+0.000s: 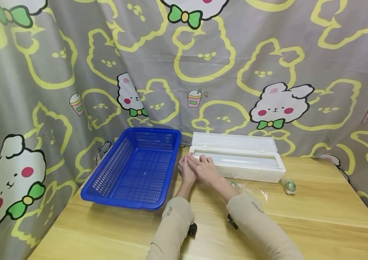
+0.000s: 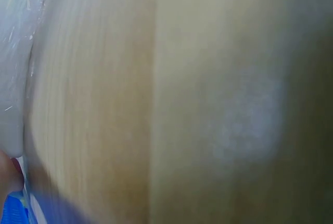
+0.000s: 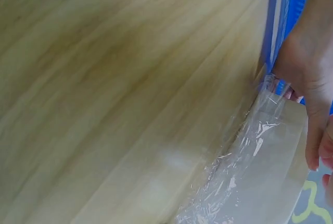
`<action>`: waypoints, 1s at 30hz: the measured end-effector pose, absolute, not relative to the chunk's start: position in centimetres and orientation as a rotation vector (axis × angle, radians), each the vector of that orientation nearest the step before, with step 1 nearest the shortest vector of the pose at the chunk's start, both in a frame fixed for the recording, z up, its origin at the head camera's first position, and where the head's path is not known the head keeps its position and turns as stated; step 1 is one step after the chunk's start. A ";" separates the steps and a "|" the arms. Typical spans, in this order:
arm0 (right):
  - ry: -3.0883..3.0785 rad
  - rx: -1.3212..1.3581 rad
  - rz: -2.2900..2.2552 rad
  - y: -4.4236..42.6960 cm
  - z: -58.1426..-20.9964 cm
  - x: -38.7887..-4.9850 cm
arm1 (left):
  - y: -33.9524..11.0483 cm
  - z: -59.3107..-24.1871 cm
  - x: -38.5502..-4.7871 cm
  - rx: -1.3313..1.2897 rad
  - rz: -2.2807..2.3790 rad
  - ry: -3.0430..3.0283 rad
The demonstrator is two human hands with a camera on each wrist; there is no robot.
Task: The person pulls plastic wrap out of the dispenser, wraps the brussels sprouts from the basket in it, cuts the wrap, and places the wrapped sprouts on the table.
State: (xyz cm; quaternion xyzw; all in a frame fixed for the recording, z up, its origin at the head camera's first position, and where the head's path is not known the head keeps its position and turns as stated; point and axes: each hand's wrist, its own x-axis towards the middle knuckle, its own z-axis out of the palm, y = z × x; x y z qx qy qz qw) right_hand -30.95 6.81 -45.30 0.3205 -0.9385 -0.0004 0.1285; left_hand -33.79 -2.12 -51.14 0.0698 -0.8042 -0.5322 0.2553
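Note:
A white cling film dispenser (image 1: pixel 252 171) lies at the back of the table with its lid (image 1: pixel 234 141) raised. Clear cling film (image 3: pixel 229 182) hangs wrinkled down its front side. My left hand (image 1: pixel 188 172) grips the dispenser's left end; in the right wrist view its thumb stretches along that end, and its other fingers curl beside the film's edge. Crossing over from the right, my right hand (image 1: pixel 206 169) rests at the same corner, close against the left. What its fingertips hold is hidden. A green film-wrapped item (image 1: pixel 234 184) lies partly behind my right forearm.
A blue plastic basket (image 1: pixel 164 187) stands left of my hands, close to the dispenser. Right of the dispenser sits another small green item wrapped in film (image 1: pixel 289 186). Loose film (image 1: pixel 259 193) lies on the wooden table (image 1: pixel 327 216). A patterned curtain (image 1: pixel 158 57) hangs behind.

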 end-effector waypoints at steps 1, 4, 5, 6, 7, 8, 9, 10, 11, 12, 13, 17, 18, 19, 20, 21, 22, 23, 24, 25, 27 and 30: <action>-2.736 0.930 -0.013 6.8 -45.4 -30.9 | -2.1 -51.2 -33.8 0.187 -1.450 -2.185; -2.735 0.903 -0.042 7.0 -45.6 -30.8 | -2.0 -51.4 -33.8 0.189 -1.454 -2.205; -2.727 0.891 -0.047 7.0 -45.7 -30.8 | -2.0 -51.4 -33.8 0.185 -1.466 -2.201; -2.715 0.879 -0.062 7.1 -45.7 -30.7 | -2.0 -51.4 -33.8 0.184 -1.475 -2.197; -2.702 0.871 -0.076 7.1 -45.7 -30.7 | -2.1 -51.4 -33.7 0.188 -1.481 -2.189; -2.684 0.869 -0.089 7.2 -45.7 -30.7 | -2.2 -51.3 -33.7 0.194 -1.481 -2.182; -2.669 0.872 -0.097 7.2 -45.7 -30.7 | -2.3 -51.3 -33.7 0.198 -1.479 -2.169; -2.651 0.875 -0.114 7.3 -45.7 -30.7 | -2.4 -51.3 -33.7 0.199 -1.477 -2.156; -2.635 0.876 -0.127 7.3 -45.7 -30.7 | -2.5 -51.3 -33.8 0.193 -1.474 -2.152; -2.622 0.874 -0.144 7.3 -45.7 -30.7 | -2.5 -51.3 -33.8 0.191 -1.464 -2.154; -2.611 0.873 -0.155 7.4 -45.6 -30.7 | -2.6 -51.3 -33.9 0.184 -1.453 -2.159; -2.595 0.835 -0.220 7.7 -45.4 -30.6 | -2.6 -51.3 -34.0 0.150 -1.442 -2.177; -2.601 0.826 -0.226 7.8 -45.3 -30.6 | -2.6 -51.3 -34.0 0.148 -1.448 -2.176; -2.605 0.822 -0.232 7.9 -45.3 -30.5 | -2.5 -51.3 -34.0 0.150 -1.452 -2.177; -2.606 0.817 -0.235 8.1 -45.3 -30.5 | -2.4 -51.2 -34.0 0.154 -1.457 -2.177; -2.611 0.816 -0.225 8.2 -45.3 -30.4 | -2.4 -51.2 -33.9 0.159 -1.461 -2.178; -2.614 0.814 -0.210 8.4 -45.3 -30.3 | -2.3 -51.2 -33.9 0.163 -1.464 -2.183; -2.615 0.807 -0.201 8.6 -45.3 -30.3 | -2.3 -51.2 -33.9 0.165 -1.468 -2.189; -2.618 0.796 -0.193 8.8 -45.4 -30.3 | -2.3 -51.2 -34.0 0.164 -1.474 -2.195; -2.617 0.785 -0.187 9.1 -45.4 -30.2 | -2.3 -51.1 -34.0 0.164 -1.482 -2.204; -2.620 0.762 -0.174 9.8 -45.5 -30.1 | -2.4 -51.1 -34.0 0.163 -1.499 -2.213; -2.627 0.741 -0.155 11.4 -45.6 -29.8 | -2.9 -51.0 -34.1 0.181 -1.517 -2.218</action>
